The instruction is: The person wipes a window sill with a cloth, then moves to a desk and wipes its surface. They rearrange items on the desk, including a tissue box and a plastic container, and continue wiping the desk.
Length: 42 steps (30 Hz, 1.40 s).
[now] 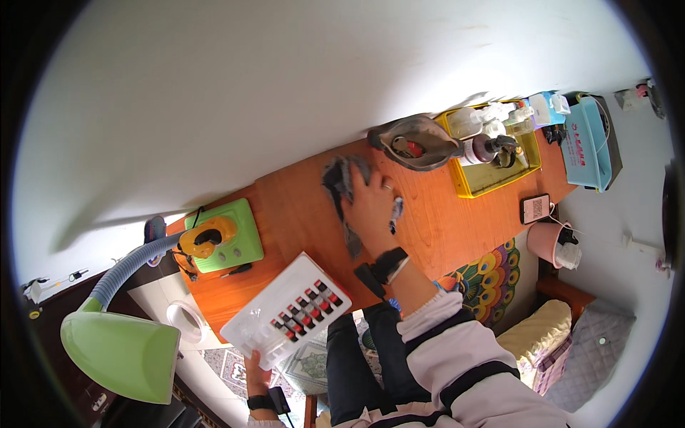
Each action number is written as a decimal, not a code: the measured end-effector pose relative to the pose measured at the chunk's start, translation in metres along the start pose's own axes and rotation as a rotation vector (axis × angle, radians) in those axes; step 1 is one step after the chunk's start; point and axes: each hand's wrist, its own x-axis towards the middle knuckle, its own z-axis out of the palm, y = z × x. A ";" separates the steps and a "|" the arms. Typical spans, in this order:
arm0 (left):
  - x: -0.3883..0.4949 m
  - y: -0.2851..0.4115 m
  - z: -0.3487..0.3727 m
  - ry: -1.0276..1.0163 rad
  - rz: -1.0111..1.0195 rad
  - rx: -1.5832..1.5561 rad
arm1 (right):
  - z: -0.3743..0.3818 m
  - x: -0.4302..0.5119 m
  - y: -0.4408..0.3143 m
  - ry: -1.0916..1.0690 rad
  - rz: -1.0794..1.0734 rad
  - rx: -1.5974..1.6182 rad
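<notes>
My right hand presses a crumpled grey cloth onto the orange-brown wooden table, its fingers spread over the fabric. With my left hand I hold a clear and white plastic tray by its lower corner. The tray is tilted above the near left part of the table. Small black, red and silver pieces lie in rows in it, several in all.
A green lamp base stands left, its shade reaching towards me. A dark bowl-shaped container, a yellow tray of bottles, a blue basket and a phone are right. A pink bin stands beside the table.
</notes>
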 end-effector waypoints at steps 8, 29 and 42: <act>-0.059 -0.012 -0.054 -0.029 -0.039 -0.104 | -0.022 -0.027 -0.044 -0.704 -0.610 0.086; -0.062 -0.014 -0.025 0.066 -0.029 -0.085 | 0.017 0.028 -0.041 -0.211 -0.954 -0.050; -0.057 -0.029 -0.018 -0.023 -0.094 -0.068 | -0.083 -0.070 0.080 -0.278 -0.158 0.023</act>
